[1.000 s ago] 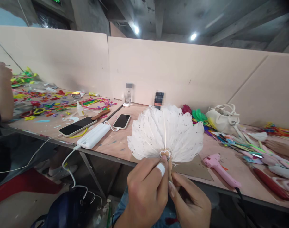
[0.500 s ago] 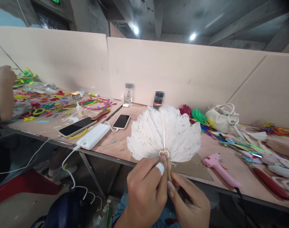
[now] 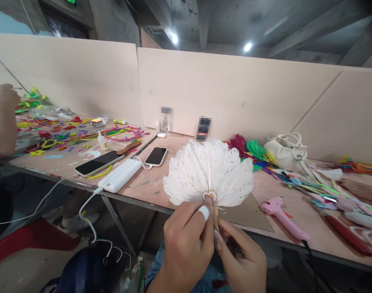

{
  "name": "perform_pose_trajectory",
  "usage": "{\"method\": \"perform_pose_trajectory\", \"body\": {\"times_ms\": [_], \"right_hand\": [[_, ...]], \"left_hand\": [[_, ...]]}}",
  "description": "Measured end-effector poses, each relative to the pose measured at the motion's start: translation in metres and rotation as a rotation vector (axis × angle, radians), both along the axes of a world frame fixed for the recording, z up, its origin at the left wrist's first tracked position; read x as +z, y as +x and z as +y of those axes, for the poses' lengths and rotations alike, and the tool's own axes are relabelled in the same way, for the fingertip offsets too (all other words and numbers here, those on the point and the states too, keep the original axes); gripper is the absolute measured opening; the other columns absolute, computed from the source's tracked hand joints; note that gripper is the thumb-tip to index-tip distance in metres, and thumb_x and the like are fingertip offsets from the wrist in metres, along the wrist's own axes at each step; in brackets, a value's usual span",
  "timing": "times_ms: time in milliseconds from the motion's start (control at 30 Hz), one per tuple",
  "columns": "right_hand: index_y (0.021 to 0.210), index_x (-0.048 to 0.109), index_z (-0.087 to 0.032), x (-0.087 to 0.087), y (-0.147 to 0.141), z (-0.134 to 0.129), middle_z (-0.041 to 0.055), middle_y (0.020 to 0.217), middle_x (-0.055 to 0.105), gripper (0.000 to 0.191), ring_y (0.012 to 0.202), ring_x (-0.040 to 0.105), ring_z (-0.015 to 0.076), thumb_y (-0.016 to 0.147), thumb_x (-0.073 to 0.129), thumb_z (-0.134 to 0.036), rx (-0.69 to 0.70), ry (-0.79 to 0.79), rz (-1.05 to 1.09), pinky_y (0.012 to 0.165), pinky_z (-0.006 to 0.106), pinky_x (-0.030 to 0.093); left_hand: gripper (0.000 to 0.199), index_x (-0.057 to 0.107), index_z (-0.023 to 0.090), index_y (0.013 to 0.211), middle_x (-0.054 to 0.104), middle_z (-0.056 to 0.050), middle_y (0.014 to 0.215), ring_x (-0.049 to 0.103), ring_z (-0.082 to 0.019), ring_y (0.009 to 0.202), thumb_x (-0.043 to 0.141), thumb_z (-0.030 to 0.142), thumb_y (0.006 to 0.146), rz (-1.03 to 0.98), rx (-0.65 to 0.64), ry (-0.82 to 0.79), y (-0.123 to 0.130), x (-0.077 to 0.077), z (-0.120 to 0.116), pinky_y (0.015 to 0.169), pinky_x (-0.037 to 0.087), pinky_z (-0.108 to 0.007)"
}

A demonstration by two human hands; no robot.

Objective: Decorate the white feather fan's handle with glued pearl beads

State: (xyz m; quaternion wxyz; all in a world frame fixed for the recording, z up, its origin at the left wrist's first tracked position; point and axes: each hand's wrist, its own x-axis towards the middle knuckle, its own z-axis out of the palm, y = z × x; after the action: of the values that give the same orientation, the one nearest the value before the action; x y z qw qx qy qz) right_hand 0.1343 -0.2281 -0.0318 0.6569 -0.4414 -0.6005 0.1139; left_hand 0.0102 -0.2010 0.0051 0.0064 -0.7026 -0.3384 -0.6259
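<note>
Head view, landmark: white feather fan [image 3: 208,173] with a bead-trimmed hub and a thin wooden handle, held upright above the near edge of the plywood workbench [image 3: 149,183].
Left hand: left hand [image 3: 187,244] is closed around the handle just under the fan; a white tape ring sits on one finger that reaches up to the hub.
Right hand: right hand [image 3: 242,258] pinches the lower handle, its fingertips touching the left hand's.
Change: against the pictures from a second and half a second ago, the fan now sits a little lower and further left, and its spread looks slightly narrower. Both grips are unchanged.
Reading: my judgement is that the fan is only being turned or inspected in hand. The handle has not been let go, and nothing new is attached.
Right of fan: pink hot-glue gun [image 3: 282,217] lies on the bench. A white handbag [image 3: 285,154] stands beyond it, among coloured feathers.
Left of fan: black smartphone [image 3: 156,156], white power bank [image 3: 120,175] with its cable, and a second dark phone [image 3: 97,162].
Behind fan: small clear jar with grey lid [image 3: 165,119] stands against the partition.
Far left of fan: another person's arm [image 3: 3,118] is over a heap of coloured craft pieces, well apart from the fan.
</note>
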Motion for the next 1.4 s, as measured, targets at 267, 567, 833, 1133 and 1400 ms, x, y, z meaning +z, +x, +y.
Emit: {"method": "perform_pose_trajectory", "body": {"times_ms": [267, 567, 833, 1133, 1400], "right_hand": [[0.101, 0.085, -0.02, -0.014, -0.004, 0.008, 0.0032, 0.074, 0.073, 0.022, 0.06, 0.069, 0.0181, 0.093, 0.076, -0.037, 0.055, -0.235, 0.099, 0.054, 0.019, 0.056], [0.123, 0.075, -0.014, -0.017, -0.012, 0.053, 0.0106, 0.096, 0.077, 0.047, 0.081, 0.072, 0.0268, 0.099, 0.058, -0.052, 0.176, -0.497, -0.089, 0.071, 0.033, 0.055], [0.108, 0.078, -0.015, -0.02, 0.03, 0.069, 0.0145, 0.108, 0.075, 0.045, 0.092, 0.07, 0.0305, 0.097, 0.048, -0.046, -0.239, -0.336, -0.326, 0.082, 0.042, 0.053], [0.089, 0.076, -0.02, -0.032, 0.064, 0.075, 0.0084, 0.088, 0.072, 0.03, 0.086, 0.065, 0.0286, 0.093, 0.052, -0.037, -0.039, -0.404, -0.455, 0.076, 0.039, 0.047], [0.095, 0.073, -0.019, -0.034, 0.064, 0.078, 0.0084, 0.094, 0.072, 0.033, 0.085, 0.065, 0.0267, 0.101, 0.05, -0.041, -0.034, -0.421, -0.352, 0.073, 0.034, 0.045]], "left_hand": [[0.024, 0.071, 0.015, 0.112, 0.075, -0.006, 0.093, 0.073, -0.014, 0.085, 0.066, 0.002, 0.093, -0.057, 0.076, 0.009, -0.01, -0.004, 0.002, 0.079, 0.058, -0.023], [0.017, 0.072, 0.016, 0.09, 0.071, -0.005, 0.078, 0.07, -0.02, 0.074, 0.058, 0.02, 0.099, 0.126, 0.138, -0.279, -0.028, -0.02, 0.038, 0.066, 0.05, -0.03], [0.022, 0.071, 0.018, 0.084, 0.076, -0.007, 0.077, 0.075, -0.025, 0.076, 0.056, 0.022, 0.1, 0.241, 0.163, -0.442, -0.018, -0.044, 0.058, 0.067, 0.05, -0.031], [0.022, 0.073, 0.02, 0.079, 0.075, -0.006, 0.071, 0.075, -0.025, 0.071, 0.06, 0.017, 0.096, 0.269, 0.113, -0.46, -0.009, -0.046, 0.059, 0.066, 0.052, -0.031], [0.016, 0.074, 0.018, 0.104, 0.079, -0.006, 0.094, 0.076, -0.02, 0.087, 0.064, 0.016, 0.093, 0.107, -0.13, -0.428, -0.002, -0.045, 0.064, 0.078, 0.058, -0.029]]}}
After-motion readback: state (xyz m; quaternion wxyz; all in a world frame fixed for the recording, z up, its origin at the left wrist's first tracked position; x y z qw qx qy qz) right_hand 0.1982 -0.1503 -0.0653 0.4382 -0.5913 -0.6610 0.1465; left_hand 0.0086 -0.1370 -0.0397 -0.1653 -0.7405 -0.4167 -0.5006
